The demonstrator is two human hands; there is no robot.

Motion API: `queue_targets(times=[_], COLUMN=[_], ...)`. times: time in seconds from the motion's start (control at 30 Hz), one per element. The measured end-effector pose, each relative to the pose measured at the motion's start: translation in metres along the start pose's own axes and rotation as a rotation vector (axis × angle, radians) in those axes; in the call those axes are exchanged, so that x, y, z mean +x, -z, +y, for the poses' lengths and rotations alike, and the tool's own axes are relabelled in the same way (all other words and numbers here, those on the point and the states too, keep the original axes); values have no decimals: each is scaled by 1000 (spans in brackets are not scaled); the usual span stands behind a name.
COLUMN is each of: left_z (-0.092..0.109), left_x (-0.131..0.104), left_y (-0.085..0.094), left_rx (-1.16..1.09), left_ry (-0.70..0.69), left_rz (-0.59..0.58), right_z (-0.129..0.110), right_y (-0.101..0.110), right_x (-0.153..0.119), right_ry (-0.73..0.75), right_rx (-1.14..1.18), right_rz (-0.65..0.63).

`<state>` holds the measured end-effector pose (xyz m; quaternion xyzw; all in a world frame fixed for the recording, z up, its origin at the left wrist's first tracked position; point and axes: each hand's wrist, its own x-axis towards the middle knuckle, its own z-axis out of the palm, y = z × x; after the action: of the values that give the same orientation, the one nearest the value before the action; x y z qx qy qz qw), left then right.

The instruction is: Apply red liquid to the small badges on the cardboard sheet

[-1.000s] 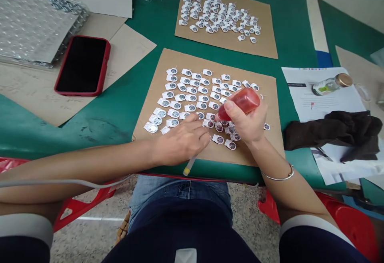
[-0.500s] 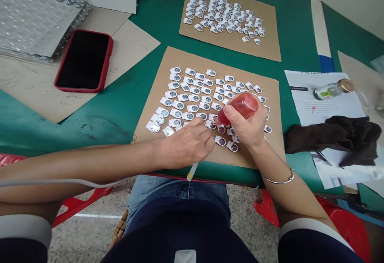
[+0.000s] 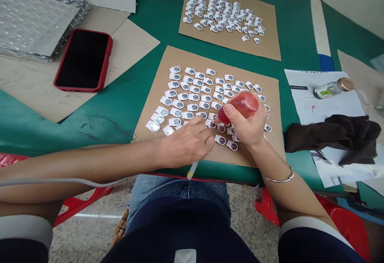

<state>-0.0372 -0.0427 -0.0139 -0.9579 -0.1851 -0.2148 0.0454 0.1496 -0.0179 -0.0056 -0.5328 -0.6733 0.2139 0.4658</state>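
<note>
My right hand [image 3: 250, 129] is wrapped round a red squeeze bottle [image 3: 241, 106], tilted with its tip down to the left, close over the small round pieces on white tabs. Those pieces [image 3: 194, 90] lie in rough rows on a brown cardboard sheet [image 3: 150, 107]. Beside the tip, my left hand [image 3: 192, 143] has its fingers closed low over the near part of the sheet. A white tube with a yellow end [image 3: 192, 171] sticks out beneath that hand; whether the fingers grip it is hidden.
A second cardboard sheet [image 3: 234, 47] with similar pieces lies farther back. At the left are a red-cased phone [image 3: 82, 60] and bubble wrap [image 3: 27, 15]. On the right, a glass bottle [image 3: 327, 90] and dark cloth [image 3: 333, 135] rest on papers.
</note>
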Motion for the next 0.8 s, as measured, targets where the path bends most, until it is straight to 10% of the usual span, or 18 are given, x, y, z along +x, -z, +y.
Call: queue_targets(times=[0.8], left_z=[-2], left_x=[2], left_y=[3], left_rx=[-50], left_ry=[10], left_rz=[-31], right_z=[5], right_y=[-1], right_x=[2], right_ry=[-30], right_rx=[-4], right_rz=[27])
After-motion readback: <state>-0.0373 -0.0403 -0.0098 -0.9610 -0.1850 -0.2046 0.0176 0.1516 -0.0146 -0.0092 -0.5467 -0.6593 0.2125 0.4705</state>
